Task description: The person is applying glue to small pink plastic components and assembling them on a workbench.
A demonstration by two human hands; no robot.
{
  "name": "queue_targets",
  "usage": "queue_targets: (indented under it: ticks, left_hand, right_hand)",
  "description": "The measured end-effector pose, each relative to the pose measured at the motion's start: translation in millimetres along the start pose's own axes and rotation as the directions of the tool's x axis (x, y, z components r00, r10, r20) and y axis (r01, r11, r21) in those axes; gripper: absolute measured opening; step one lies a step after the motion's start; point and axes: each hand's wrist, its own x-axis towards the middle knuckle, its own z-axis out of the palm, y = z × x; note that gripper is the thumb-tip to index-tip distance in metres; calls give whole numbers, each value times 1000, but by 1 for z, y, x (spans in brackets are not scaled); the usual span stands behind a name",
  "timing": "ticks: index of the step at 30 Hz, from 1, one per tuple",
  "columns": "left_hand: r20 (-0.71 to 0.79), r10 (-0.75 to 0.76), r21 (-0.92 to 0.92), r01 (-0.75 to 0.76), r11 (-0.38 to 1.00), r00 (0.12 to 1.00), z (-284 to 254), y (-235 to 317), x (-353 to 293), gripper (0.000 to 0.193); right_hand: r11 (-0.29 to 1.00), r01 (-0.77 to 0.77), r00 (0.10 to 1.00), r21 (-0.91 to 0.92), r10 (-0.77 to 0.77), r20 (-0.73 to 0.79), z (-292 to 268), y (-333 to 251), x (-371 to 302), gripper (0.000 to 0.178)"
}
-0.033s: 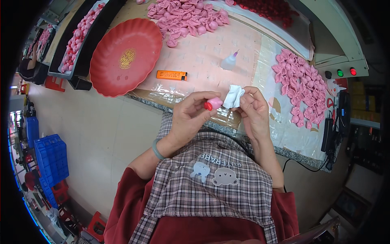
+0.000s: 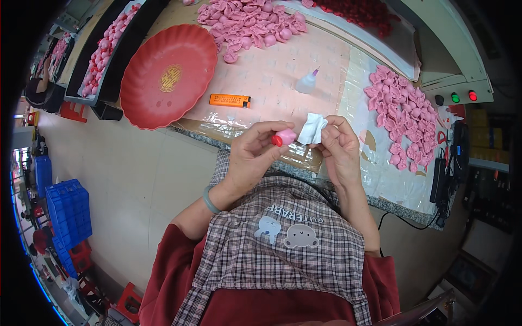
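Note:
Between the thumb and fingers of my left hand [image 2: 251,148] is a small rounded pink piece [image 2: 285,136] with a red end [image 2: 277,140] turned toward the palm. My right hand [image 2: 342,146] pinches a folded white cloth or tissue [image 2: 312,129], whose free edge hangs close beside the pink piece. Both hands are held over the table's near edge. Beyond them lies an orange lighter [image 2: 230,100], and a small translucent squeeze bottle [image 2: 306,82] with a thin purple tip stands farther back.
A scalloped red tray [image 2: 147,76] overhangs the table edge at left, next to a black bin [image 2: 103,81] of pink and red pieces. Pink petal-like pieces are heaped at the back [image 2: 255,24] and right [image 2: 402,117]. A machine housing [image 2: 457,84] with lit buttons borders the right.
The pink piece has turned and shifted slightly to the left in my left hand. My right hand and the white cloth look almost unmoved.

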Motion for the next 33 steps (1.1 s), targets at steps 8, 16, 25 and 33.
queue_targets:
  ticks: [8, 16, 25, 33]
  left_hand:
    - [-31, 23, -56, -24, 998, 999, -6, -1, 4, 35]
    - [-49, -12, -104, 7, 995, 999, -8, 6, 5, 36]
    - [-55, 49, -79, -53, 995, 997, -9, 11, 8, 36]
    - [-90, 562, 788, -286, 545, 822, -61, 54, 30, 35]
  right_hand:
    - [954, 7, 997, -301, -30, -69, -10, 5, 6, 19]
    - [511, 397, 916, -763, -172, 361, 44, -68, -27, 22]
    - [946, 295, 230, 138, -211, 950, 83, -113, -56, 22]
    - [-106, 983, -166, 149, -174, 971, 108, -149, -59, 27]
